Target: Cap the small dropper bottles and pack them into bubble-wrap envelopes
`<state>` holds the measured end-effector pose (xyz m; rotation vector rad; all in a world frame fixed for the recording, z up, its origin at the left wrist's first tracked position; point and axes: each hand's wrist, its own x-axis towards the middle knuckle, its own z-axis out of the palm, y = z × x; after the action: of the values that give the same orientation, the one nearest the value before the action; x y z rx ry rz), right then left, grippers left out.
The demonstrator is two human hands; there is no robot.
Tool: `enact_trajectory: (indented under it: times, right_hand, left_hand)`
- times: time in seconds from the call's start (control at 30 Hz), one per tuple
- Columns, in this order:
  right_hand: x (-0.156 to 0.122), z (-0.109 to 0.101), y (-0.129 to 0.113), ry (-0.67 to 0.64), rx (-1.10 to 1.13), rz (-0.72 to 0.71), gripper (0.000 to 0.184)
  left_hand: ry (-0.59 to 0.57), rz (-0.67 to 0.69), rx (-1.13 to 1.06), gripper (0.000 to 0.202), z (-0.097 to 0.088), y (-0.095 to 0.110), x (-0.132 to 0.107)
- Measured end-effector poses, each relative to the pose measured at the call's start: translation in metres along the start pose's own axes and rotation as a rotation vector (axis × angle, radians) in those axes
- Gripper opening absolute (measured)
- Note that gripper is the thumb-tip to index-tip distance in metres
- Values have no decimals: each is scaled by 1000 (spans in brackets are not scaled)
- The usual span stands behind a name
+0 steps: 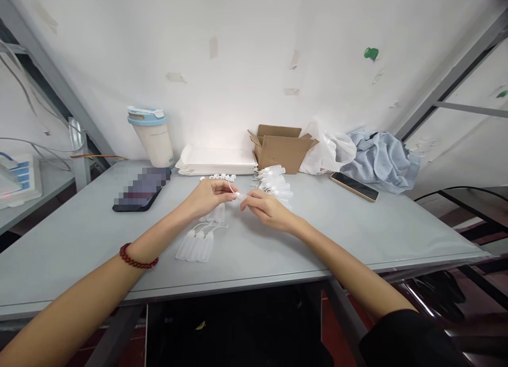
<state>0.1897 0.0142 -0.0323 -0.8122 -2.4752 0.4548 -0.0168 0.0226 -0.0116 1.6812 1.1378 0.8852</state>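
Over the middle of the counter (286, 258), could lose the translucent bottle (240, 196) to a slip, from too light a fingertip pinch on seemingly slick plastic; could also nudge the laid-out bottles (195, 245) at near left by lowering the left hand (214, 194). Apparently clamping its white tip there and its body with the right hand (268, 209), nearly touching, with forearms (351, 265) angled inward.

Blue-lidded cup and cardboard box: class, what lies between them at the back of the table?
In the head view, a low white stack lies between the cup and the box.
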Motion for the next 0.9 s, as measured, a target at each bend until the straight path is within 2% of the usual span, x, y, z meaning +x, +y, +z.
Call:
enact_trajectory:
  times: [0.13,0.3,0.4,0.5,0.67,0.9]
  right_hand:
    - [1,0,-2,55,177,42,28]
    - [2,1,-1,22,681,232,21]
    - [3,1,-1,8,939,297,19]
    - [4,1,-4,10,1031,360,17]
    - [3,0,-7,-14,1089,402,19]
    - [3,-3,-8,-49,1205,543,26]
  left_hand:
    - [28,10,-4,23,1,2,-2]
    - [19,50,-84,28,5,7,-4]
    - [17,53,-87,24,6,8,-5]
    - [18,45,-60,20,5,8,-5]
    - [-130,-1,19,26,4,11,-5]
    - [-184,152,132,24,6,10,-9]
